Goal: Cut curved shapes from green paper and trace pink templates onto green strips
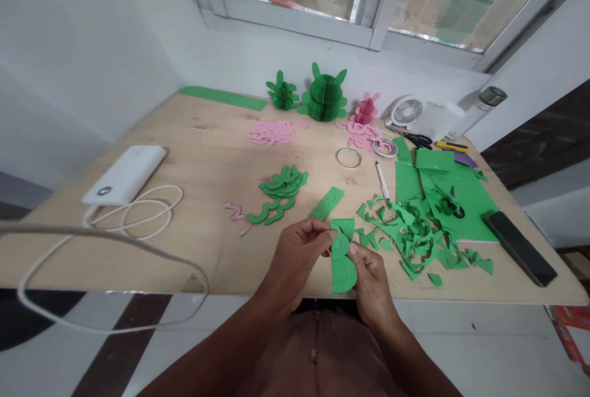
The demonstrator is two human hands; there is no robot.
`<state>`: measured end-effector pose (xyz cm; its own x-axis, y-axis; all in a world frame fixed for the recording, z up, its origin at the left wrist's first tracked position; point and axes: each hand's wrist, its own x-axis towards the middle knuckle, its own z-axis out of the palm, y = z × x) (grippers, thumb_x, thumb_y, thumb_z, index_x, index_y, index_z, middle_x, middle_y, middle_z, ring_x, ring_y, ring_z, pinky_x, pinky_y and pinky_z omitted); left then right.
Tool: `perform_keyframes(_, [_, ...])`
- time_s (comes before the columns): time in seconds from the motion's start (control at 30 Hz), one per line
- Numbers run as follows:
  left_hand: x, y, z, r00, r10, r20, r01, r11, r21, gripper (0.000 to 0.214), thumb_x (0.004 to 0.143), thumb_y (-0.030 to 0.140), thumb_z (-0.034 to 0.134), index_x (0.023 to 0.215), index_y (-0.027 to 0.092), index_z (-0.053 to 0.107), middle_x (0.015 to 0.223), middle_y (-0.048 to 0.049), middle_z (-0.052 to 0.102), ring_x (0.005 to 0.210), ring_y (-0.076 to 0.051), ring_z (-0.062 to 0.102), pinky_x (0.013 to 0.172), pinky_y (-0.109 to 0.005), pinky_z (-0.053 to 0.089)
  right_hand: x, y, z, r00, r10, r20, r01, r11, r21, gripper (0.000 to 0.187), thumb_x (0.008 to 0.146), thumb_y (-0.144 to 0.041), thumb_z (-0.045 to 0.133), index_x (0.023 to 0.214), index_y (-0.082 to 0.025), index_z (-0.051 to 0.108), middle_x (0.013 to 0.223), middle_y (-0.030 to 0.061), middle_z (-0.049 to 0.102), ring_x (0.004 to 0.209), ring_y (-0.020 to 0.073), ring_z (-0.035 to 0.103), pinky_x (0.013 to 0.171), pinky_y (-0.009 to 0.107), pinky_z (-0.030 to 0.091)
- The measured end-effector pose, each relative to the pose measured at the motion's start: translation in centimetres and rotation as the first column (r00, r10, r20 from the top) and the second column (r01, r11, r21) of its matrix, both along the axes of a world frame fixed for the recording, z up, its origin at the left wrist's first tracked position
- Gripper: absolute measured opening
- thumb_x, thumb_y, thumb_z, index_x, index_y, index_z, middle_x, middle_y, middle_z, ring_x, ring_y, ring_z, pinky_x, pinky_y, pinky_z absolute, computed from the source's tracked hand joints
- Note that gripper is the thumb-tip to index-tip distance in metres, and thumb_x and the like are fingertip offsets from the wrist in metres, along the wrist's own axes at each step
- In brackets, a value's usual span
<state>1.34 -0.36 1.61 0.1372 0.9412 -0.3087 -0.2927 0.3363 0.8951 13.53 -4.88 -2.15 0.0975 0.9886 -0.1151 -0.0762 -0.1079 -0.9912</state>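
Pale wooden tabletop point(207, 145) fills most of the view, set in a corner of white walls. At its near edge, both hands grip a green paper cutout point(345, 271) with rounded lobes along its right side: the left hand point(297, 255) pinches its upper part between thumb and fingers, and the right hand point(371, 274) grasps its right edge. To the right spread curled green paper scraps point(406, 216), with a black smartphone point(520, 248) beyond them at the corner of the green sheets point(436, 160). On the left, a white power bank point(126, 172) trails a white cable point(87, 217). A little farther off lie a pink paper cutout point(238, 217), a pile of scalloped green cutouts point(283, 182), a green strip point(326, 202) and a white pen point(382, 180). Next come a thin ring point(349, 168), a tape roll point(385, 155), a yellow utility knife point(452, 146), black-handled scissors point(417, 139) and pink paper pieces point(271, 132). Along the back stand two green honeycomb figures point(324, 97), a smaller pink honeycomb figure point(365, 109), a white fan point(407, 111) and a tilted-looking bottle point(479, 113), below a sliding window point(295, 28).
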Motion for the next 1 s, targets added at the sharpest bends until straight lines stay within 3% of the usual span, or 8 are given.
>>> perform_keyframes(0.23, [-0.4, 0.2, -0.2, 1.000, -0.014, 0.010, 0.015, 1.000, -0.024, 0.013, 0.062, 0.026, 0.069, 0.059, 0.016, 0.060, 0.057, 0.0035, 0.056, 0.056, -0.010, 0.049, 0.057, -0.023, 0.041, 0.0, -0.3, -0.6, 0.999, -0.019, 0.028, 0.020, 0.999, -0.042, 0.046, 0.088, -0.053, 0.053, 0.058, -0.018, 0.050, 0.052, -0.0055, 0.034, 0.049, 0.0092, 0.027, 0.045, 0.023, 0.024])
perform_keyframes(0.4, [-0.4, 0.4, -0.2, 1.000, -0.011, -0.006, 0.011, 1.000, -0.023, 0.012, 0.061, 0.026, 0.069, 0.062, 0.016, 0.062, 0.058, 0.0031, 0.058, 0.056, -0.010, 0.050, 0.057, -0.024, 0.041, 0.1, -0.4, -1.0, 1.000, -0.006, -0.012, 0.005, 0.998, -0.070, 0.045, 0.086, -0.055, 0.054, 0.060, -0.018, 0.049, 0.049, -0.0078, 0.028, 0.046, 0.0075, 0.019, 0.042, 0.023, 0.015])
perform_keyframes(1.0, [-1.0, 0.8, 0.4, 0.996, -0.074, -0.054, 0.073, 0.997, -0.024, 0.010, 0.055, 0.022, 0.069, 0.057, 0.016, 0.061, 0.053, 0.0049, 0.057, 0.054, -0.008, 0.048, 0.055, -0.021, 0.038, -0.2, -0.2, -0.3, 0.999, -0.023, 0.043, 0.025, 0.999, -0.039, 0.050, 0.084, -0.058, 0.054, 0.054, -0.021, 0.041, 0.045, -0.0077, 0.029, 0.043, 0.0075, 0.023, 0.041, 0.023, 0.017])
